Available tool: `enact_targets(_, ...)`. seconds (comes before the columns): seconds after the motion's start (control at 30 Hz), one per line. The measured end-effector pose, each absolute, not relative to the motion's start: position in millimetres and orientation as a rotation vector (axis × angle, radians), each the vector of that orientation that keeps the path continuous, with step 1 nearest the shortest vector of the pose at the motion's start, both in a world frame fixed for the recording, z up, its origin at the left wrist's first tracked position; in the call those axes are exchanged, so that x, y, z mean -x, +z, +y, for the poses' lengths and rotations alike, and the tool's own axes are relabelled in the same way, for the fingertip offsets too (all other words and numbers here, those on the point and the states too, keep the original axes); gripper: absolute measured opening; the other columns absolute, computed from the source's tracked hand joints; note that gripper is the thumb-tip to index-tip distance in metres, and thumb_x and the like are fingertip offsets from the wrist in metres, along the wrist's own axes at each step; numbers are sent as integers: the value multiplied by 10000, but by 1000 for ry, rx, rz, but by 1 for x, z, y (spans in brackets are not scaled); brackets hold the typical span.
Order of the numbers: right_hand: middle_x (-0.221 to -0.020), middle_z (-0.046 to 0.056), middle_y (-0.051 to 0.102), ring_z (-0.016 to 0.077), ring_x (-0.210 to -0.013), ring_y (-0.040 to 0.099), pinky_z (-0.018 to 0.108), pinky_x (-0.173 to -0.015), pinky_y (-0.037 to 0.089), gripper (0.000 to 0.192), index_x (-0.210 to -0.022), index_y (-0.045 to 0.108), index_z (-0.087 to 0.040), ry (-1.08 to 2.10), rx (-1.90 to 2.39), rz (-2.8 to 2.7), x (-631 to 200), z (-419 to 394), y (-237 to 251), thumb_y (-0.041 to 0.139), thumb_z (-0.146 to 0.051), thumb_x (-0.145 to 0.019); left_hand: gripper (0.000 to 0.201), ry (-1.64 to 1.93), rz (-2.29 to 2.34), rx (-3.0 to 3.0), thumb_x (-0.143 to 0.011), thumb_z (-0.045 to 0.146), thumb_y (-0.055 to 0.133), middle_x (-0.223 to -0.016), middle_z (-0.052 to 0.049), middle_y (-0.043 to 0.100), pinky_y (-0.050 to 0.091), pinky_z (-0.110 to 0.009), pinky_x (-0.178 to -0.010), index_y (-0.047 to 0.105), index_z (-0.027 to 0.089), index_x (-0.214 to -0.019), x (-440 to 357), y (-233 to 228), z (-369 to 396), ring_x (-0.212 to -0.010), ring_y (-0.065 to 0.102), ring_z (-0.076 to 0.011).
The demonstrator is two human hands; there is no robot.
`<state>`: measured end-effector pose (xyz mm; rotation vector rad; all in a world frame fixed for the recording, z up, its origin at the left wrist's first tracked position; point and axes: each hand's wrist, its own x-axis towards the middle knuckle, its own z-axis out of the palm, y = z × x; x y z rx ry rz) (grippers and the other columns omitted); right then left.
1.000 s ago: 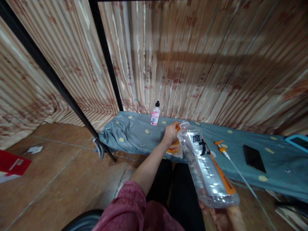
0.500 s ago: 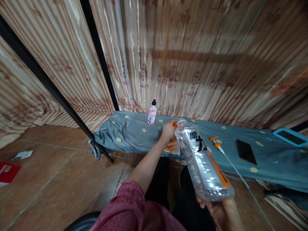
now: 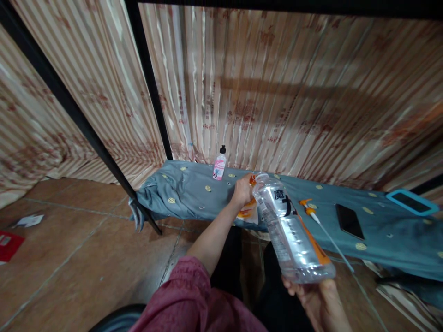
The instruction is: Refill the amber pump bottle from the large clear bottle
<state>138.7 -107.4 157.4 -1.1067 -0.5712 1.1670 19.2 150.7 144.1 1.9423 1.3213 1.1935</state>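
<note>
My right hand (image 3: 316, 299) grips the base of a large clear plastic bottle (image 3: 290, 230) with an orange label and black characters. The bottle is tilted, its open neck pointing away from me. At that neck, my left hand (image 3: 242, 190) is stretched out and closed on the orange top of a white and orange pouch (image 3: 248, 213), which hangs at the front edge of a low table under a blue-grey cloth (image 3: 187, 189). What exactly the fingers pinch is hidden behind the hand and the bottle's mouth.
On the cloth stand a small pink bottle with a black cap (image 3: 219, 165), an orange pump head with a long thin tube (image 3: 311, 212), a black phone (image 3: 349, 220) and a blue-framed device (image 3: 411, 202). Striped curtains and black poles (image 3: 148, 83) stand behind. Red packaging (image 3: 7, 244) lies on the tiled floor.
Both hands keep their hold and pose at the bottle's neck. Only the view has shifted slightly up and down.
</note>
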Motion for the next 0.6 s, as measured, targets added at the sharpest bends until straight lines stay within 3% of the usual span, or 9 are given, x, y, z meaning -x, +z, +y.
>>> enact_targets(0.23, -650, 20, 744, 130, -514, 635, 195, -485, 520, 534, -893, 769, -261, 1179, 1089, -524, -138, -109, 159, 805, -703, -595, 161, 1185, 1320, -1957, -869, 305, 630, -844, -42, 728, 492, -255, -737, 673, 151, -889, -19, 144, 149, -783, 663, -173)
enact_targets(0.43, -699, 61, 766, 176, -578, 687, 245, -534, 552, 469, -825, 755, -250, 1277, 1079, -591, -155, -110, 137, 798, -671, -621, 141, 1112, 1407, -1991, -854, 276, 651, -879, -45, 742, 499, -253, -765, 690, 159, -922, -18, 146, 153, -835, 678, -187)
enact_targets(0.6, -689, 26, 752, 136, -572, 654, 194, -526, 523, 503, -865, 727, -252, 1230, 1098, -478, -152, -112, 138, 790, -691, -625, 176, 1117, 1415, -1944, -861, 290, 653, -912, -58, 758, 511, -265, -794, 710, 157, -961, -17, 148, 151, -858, 693, -196)
